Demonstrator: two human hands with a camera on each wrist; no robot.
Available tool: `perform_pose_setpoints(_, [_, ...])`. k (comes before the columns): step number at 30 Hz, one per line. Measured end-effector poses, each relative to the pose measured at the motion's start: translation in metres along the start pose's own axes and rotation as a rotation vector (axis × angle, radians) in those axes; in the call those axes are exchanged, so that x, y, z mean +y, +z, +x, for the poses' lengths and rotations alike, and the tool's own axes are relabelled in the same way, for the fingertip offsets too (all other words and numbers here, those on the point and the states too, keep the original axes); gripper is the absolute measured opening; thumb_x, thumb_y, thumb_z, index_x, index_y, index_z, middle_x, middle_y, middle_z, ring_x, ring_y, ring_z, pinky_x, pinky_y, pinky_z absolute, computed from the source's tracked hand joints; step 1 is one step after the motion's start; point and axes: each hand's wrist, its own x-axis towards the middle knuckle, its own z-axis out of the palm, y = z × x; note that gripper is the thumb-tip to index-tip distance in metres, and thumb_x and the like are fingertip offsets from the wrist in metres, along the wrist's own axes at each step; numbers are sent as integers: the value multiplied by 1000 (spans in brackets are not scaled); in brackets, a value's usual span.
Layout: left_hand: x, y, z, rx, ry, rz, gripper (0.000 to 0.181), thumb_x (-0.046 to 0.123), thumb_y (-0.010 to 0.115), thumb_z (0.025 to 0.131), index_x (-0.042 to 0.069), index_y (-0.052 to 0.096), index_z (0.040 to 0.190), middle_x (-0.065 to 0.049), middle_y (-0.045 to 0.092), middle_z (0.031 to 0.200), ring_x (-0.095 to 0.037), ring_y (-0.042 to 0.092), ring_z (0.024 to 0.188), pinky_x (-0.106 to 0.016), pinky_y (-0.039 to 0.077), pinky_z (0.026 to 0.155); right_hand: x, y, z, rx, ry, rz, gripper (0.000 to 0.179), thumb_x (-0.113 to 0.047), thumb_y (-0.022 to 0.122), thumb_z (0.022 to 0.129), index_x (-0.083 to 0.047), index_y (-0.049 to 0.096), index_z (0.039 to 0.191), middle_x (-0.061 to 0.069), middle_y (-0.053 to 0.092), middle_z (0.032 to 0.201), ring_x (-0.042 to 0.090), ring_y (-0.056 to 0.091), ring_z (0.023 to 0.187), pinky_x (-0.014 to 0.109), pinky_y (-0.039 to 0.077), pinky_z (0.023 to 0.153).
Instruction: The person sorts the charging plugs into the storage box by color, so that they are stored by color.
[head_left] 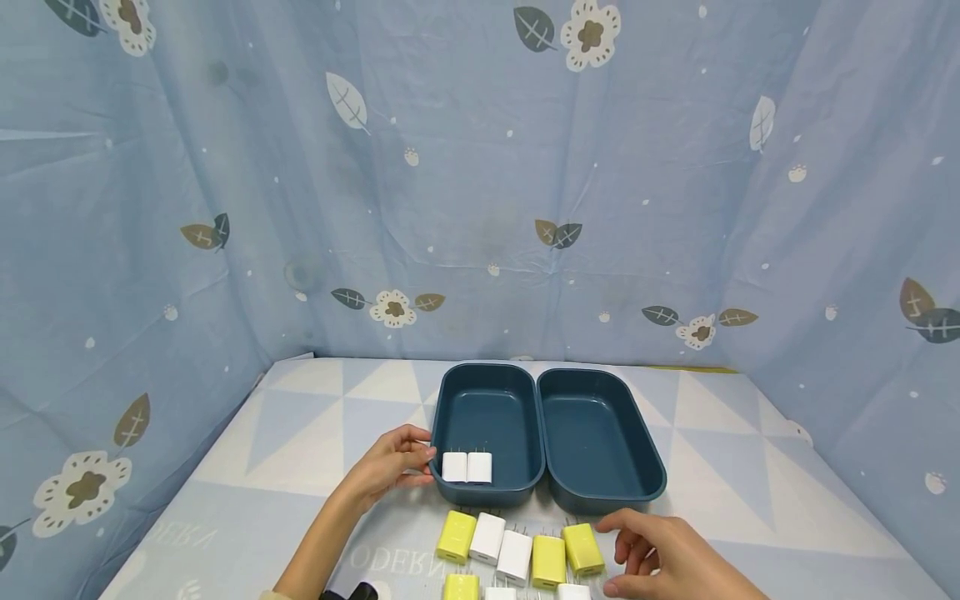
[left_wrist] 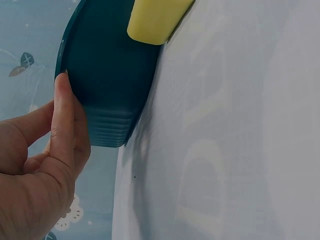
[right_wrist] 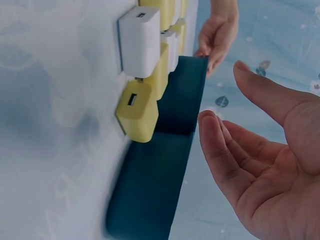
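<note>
My left hand (head_left: pixel 393 461) holds the left rim of the left dark blue bin (head_left: pixel 487 496), fingertips at its edge. In the left wrist view, the digits meet that bin's rim (left_wrist: pixel 61 55). Two white charger plugs (head_left: pixel 467 467) stand side by side in its near left corner, prongs away from me. My right hand (head_left: pixel 660 554) hovers beside the rightmost yellow charger plug (head_left: pixel 583 548), thumb and fingers apart with nothing between them. In the right wrist view, that yellow plug (right_wrist: pixel 137 112) shows its USB port, away from the fingertips.
A second dark blue bin (head_left: pixel 603 497) stands against the first one's right side. Several yellow and white plugs, among them a white plug (head_left: pixel 513 557), lie in rows before the bins. Patterned cloth (head_left: pixel 300 533) covers the table; a blue curtain (head_left: pixel 480 183) hangs behind.
</note>
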Motion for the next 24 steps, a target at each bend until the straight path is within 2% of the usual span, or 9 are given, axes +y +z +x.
perform_pose_setpoints(7, [0, 1, -1, 6, -2, 3, 40, 7, 61, 89, -11, 41, 118, -14, 55, 90, -18, 59, 73, -36, 57, 72, 13, 6, -2, -49, 14, 23, 48, -24, 74, 79, -4, 55, 118, 1, 55, 84, 8, 52, 67, 22, 49, 59])
perform_pose_setpoints(11, [1, 1, -1, 8, -3, 8, 41, 7, 61, 89, -11, 41, 119, -16, 54, 91, -18, 59, 73, -36, 57, 72, 21, 13, 1, -88, 9, -11, 46, -23, 76, 77, -6, 56, 115, -4, 55, 81, 6, 51, 66, 22, 48, 58])
perform_pose_setpoints(14, [1, 1, -1, 9, -3, 8, 41, 7, 61, 89, -12, 40, 120, -17, 54, 92, -18, 59, 73, -36, 57, 72, 25, 21, 4, -102, 43, -52, 42, -26, 75, 78, -9, 58, 112, -8, 55, 79, 5, 51, 65, 22, 48, 59])
perform_pose_setpoints(18, [0, 1, 0, 7, -3, 5, 41, 7, 61, 89, -12, 40, 120, -17, 54, 92, -19, 59, 73, -35, 57, 72, 31, 33, 7, -96, 72, -104, 38, -29, 72, 81, -9, 58, 110, -10, 54, 76, 4, 48, 63, 22, 45, 57])
perform_pose_setpoints(24, [0, 0, 0, 8, 3, 9, 40, 5, 60, 90, -13, 40, 119, -18, 55, 92, -18, 59, 73, -35, 57, 71, 39, 46, 11, -72, 67, -129, 37, -30, 69, 83, -8, 58, 111, -12, 52, 73, 2, 45, 61, 21, 41, 54])
